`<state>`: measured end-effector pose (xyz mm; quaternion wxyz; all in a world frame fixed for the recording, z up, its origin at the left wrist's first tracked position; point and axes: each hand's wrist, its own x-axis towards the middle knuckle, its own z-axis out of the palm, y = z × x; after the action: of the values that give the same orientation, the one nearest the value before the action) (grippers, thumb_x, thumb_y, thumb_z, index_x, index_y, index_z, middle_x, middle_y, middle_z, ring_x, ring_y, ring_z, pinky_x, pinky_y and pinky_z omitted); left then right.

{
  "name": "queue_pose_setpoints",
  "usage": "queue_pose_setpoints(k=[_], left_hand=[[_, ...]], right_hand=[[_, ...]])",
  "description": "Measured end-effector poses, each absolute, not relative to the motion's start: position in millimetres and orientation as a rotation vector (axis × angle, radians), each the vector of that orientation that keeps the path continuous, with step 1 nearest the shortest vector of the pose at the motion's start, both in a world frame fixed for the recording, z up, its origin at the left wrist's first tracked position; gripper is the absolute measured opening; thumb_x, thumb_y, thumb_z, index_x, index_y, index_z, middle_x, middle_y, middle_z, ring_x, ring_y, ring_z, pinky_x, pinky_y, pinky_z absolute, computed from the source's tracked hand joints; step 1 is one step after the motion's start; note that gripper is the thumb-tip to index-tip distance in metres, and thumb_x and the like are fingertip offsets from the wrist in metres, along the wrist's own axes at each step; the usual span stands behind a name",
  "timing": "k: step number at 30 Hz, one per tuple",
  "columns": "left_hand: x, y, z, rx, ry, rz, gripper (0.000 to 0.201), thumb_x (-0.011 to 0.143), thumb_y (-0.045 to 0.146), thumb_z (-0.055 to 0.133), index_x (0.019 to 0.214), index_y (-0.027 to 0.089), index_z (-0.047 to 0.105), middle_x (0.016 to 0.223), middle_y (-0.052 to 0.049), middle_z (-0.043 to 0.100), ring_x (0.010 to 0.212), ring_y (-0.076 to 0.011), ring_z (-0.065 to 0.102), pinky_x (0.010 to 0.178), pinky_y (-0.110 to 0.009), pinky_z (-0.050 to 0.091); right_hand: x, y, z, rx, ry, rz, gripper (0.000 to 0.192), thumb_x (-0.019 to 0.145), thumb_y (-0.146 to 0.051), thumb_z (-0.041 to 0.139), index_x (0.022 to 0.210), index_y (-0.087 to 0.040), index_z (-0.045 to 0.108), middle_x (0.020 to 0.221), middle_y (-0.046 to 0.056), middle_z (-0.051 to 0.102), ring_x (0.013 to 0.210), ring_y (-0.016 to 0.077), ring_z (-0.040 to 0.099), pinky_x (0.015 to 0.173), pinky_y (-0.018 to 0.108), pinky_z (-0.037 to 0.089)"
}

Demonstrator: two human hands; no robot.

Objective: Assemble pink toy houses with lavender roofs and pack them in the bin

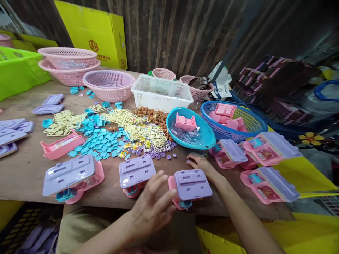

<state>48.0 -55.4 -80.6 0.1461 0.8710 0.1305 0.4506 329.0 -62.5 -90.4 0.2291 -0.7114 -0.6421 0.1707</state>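
Observation:
My left hand (152, 203) hovers at the table's front edge, fingers apart and holding nothing. Its fingertips are beside a small pink toy case with a purple top (192, 185), which has a blue part below. My right hand (200, 164) reaches past this case to the tabletop, thumb and fingers closed around a small purple piece (188, 161), mostly hidden. Several loose purple swirl pieces (159, 154) lie left of that hand. Two more toy cases with purple tops, a middle one (137, 171) and a larger one (70, 174), stand to the left.
Blue pieces (102, 143), cream frames (120, 118) and brown pieces (152, 114) are heaped mid-table. Behind them stand a white basket (162, 100) and pink baskets (108, 93). A turquoise bowl (209, 141), a blue basket (225, 134) and several toy cases (267, 185) sit at right.

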Motion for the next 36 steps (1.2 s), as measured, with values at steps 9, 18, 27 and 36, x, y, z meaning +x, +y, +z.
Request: queue_pose_setpoints(k=[9, 18, 27, 36], left_hand=[[-31.9, -3.9, -82.0, 2.478, 0.955, 1.162, 0.055, 0.085, 0.027, 0.051, 0.135, 0.027, 0.027, 0.130, -0.012, 0.036, 0.124, -0.0301, 0.037, 0.099, -0.050, 0.039], [-30.6, 3.4, -97.2, 2.207, 0.831, 0.846, 0.051, 0.084, 0.038, 0.049, 0.131, 0.025, 0.032, 0.128, -0.011, 0.040, 0.118, -0.0279, 0.044, 0.096, -0.043, 0.040], [-9.3, 0.3, -78.9, 1.766, 1.118, 1.059, 0.039, 0.079, 0.040, 0.050, 0.112, 0.020, 0.050, 0.104, -0.006, 0.053, 0.100, -0.0232, 0.051, 0.086, -0.037, 0.042], [11.3, -9.2, -54.2, 1.663, 1.201, 1.001, 0.040, 0.076, 0.039, 0.057, 0.112, 0.021, 0.054, 0.092, -0.003, 0.047, 0.090, -0.0198, 0.053, 0.081, -0.034, 0.045]], right_hand=[[329.3, -76.5, -100.0, -2.214, -1.699, 0.329, 0.016, 0.081, -0.020, 0.045, 0.090, -0.018, 0.057, 0.070, 0.003, 0.063, 0.065, 0.0173, 0.060, 0.058, 0.026, 0.041], [320.0, -72.3, -86.5, -2.435, -1.671, 0.182, 0.014, 0.079, -0.021, 0.050, 0.065, -0.021, 0.052, 0.070, 0.003, 0.062, 0.066, 0.0173, 0.059, 0.057, 0.025, 0.036], [287.6, -109.7, -4.5, -2.368, -1.540, -0.023, 0.018, 0.082, -0.032, 0.048, 0.072, -0.020, 0.058, 0.065, 0.004, 0.063, 0.060, 0.0189, 0.058, 0.054, 0.027, 0.037], [132.5, -98.2, -25.5, -1.598, -1.872, 0.088, 0.016, 0.090, -0.017, 0.039, 0.078, -0.021, 0.049, 0.069, 0.000, 0.056, 0.062, 0.0131, 0.054, 0.057, 0.023, 0.041]])
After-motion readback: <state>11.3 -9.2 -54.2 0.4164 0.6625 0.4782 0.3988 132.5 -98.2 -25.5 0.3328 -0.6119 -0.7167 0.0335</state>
